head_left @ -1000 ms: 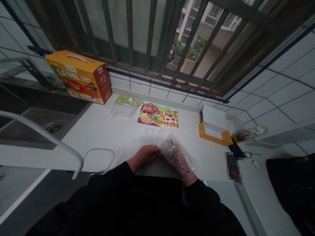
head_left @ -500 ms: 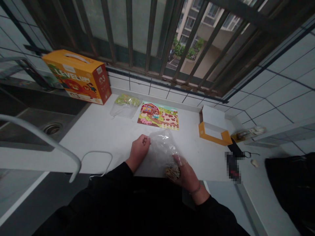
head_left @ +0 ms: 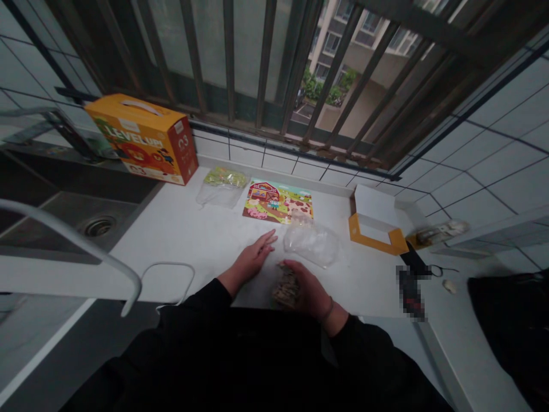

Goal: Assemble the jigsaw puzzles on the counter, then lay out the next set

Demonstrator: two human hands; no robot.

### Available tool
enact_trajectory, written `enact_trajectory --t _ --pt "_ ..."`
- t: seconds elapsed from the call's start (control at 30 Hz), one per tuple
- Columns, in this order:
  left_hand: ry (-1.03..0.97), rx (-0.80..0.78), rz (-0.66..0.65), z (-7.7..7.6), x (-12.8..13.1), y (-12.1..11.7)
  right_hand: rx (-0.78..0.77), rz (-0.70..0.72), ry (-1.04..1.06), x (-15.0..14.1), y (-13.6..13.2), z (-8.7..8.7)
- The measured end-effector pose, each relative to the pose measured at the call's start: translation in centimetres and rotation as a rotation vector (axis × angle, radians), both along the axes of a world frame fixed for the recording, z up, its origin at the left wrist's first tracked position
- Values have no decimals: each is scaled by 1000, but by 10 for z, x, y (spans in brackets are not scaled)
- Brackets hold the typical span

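Observation:
My right hand (head_left: 311, 290) is wrapped around a stack of puzzle pieces (head_left: 286, 288), greyish-brown and layered at the edges, near the counter's front edge. My left hand (head_left: 254, 257) is open, fingers stretched forward, just left of the stack and apart from it. A clear plastic bag (head_left: 313, 243) lies crumpled beyond my right hand, apparently flat. Its far end overlaps the near edge of a colourful farm picture sheet (head_left: 277, 201) with a red barn and a cow.
Further left lies another clear bag (head_left: 223, 186) with green pieces. An orange carton (head_left: 143, 140) stands by the sink (head_left: 100, 226). At the right are an open orange-and-white box (head_left: 377, 229) and a blurred dark object (head_left: 410, 292). A grey tap hose (head_left: 86, 240) arches over the left side.
The clear bag has left my hands and now lies on the counter near the picture sheet. My left hand has opened; the stack, still in my right hand, has shifted slightly left.

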State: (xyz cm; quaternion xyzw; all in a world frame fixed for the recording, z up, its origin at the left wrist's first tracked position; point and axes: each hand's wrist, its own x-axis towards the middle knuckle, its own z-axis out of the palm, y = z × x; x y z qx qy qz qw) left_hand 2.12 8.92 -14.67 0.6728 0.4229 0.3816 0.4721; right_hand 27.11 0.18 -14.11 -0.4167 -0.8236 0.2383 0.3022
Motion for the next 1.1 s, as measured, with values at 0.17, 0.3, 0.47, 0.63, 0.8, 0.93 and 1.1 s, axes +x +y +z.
enact_trajectory --t 0.17,0.3,0.47,0.63,0.8,0.93,1.1 --pt "-57 -55 135 -6 -7 2 95 -402 -40 55 98 26" --pt "0 -34 106 -5 -8 -1 251 -647 -14 84 131 56" --pt "45 20 57 0 -9 -5 107 -489 71 44 91 47" --pt "38 149 -49 -8 -10 -3 -66 -240 110 -14 50 5" --pt "172 302 -241 -18 -6 -1 -166 -107 126 -26 44 -12" --pt "257 367 -304 -18 1 -1 -96 -107 166 -16 40 -13" --pt "330 362 -294 -14 8 -2 -60 -167 113 -9 33 -29"
